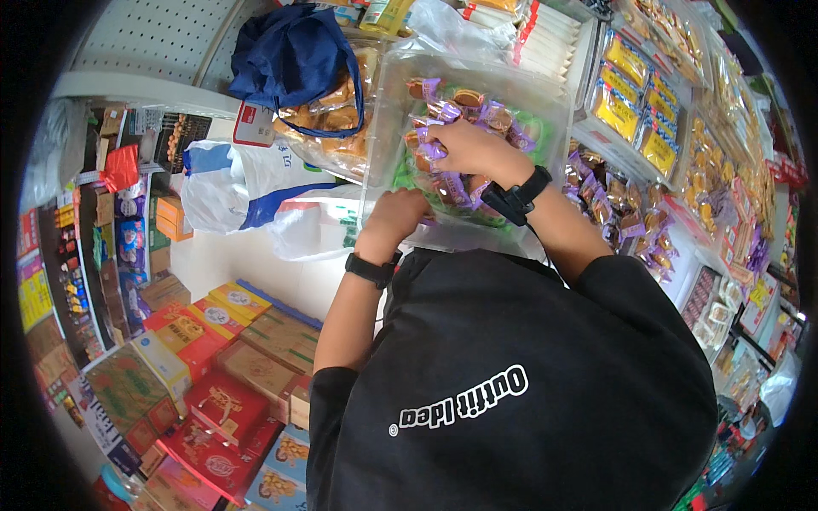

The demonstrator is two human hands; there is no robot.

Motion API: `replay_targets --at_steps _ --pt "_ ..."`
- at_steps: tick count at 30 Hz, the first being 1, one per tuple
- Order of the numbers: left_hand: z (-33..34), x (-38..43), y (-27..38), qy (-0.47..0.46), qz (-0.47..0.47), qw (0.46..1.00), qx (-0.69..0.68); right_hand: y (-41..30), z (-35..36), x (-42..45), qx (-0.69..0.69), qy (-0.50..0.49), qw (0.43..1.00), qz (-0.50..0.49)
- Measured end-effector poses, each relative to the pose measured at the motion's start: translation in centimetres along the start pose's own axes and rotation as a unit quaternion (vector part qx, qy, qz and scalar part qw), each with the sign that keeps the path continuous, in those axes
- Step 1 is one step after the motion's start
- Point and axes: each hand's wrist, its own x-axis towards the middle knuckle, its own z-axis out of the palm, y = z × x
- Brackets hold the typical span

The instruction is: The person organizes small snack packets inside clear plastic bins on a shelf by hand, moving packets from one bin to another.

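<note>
A clear plastic bin [470, 64] stands before me with several round sandwich cakes [468, 98] in clear and purple wrappers. Green material [543, 131] lines its bottom. Inside the bin, my right hand [473, 150] has thumb and fingers around the purple end of a wrapped cake [432, 150]. My left hand [397, 214] reaches over the near left part of the bin's rim, its fingertips down by the cakes. Whether those fingers grip anything is hidden. Each wrist wears a black band.
Left of the bin lie packaged bread rolls [342, 144], a navy cloth bag [291, 57] and a white plastic bag [255, 182]. On the right are a bin of yellow packets [617, 115] and more wrapped cakes [604, 191]. Stacked cartons [223, 409] fill the floor at lower left.
</note>
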Motion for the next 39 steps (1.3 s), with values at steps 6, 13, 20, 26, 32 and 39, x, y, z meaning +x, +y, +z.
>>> replay_targets --at_steps 6,13,20,26,32,39 --pt "-0.4 -0.7 -0.7 0.012 -0.031 0.997 0.066 -1.8 3.0 0.3 0.012 0.022 0.999 -0.028" --pt "-1.9 -1.4 1.2 0.143 -0.08 0.986 -0.003 -0.7 9.7 1.6 0.14 -0.088 0.986 -0.015" --pt "0.0 -1.5 0.1 0.11 -0.075 0.982 -0.134 1.2 3.6 -0.4 -0.02 -0.13 0.991 -0.024" --pt "0.8 -1.1 -0.4 0.103 -0.07 0.981 -0.147 2.0 7.3 -2.1 -0.147 -0.025 0.984 0.1" --pt "1.2 -1.1 -0.7 0.096 -0.101 0.974 -0.179 -0.3 5.9 -1.5 -0.117 -0.05 0.987 0.1" --pt "1.4 -0.9 -0.5 0.089 -0.124 0.98 -0.127 -2.2 4.2 -0.7 0.05 0.067 0.997 -0.004"
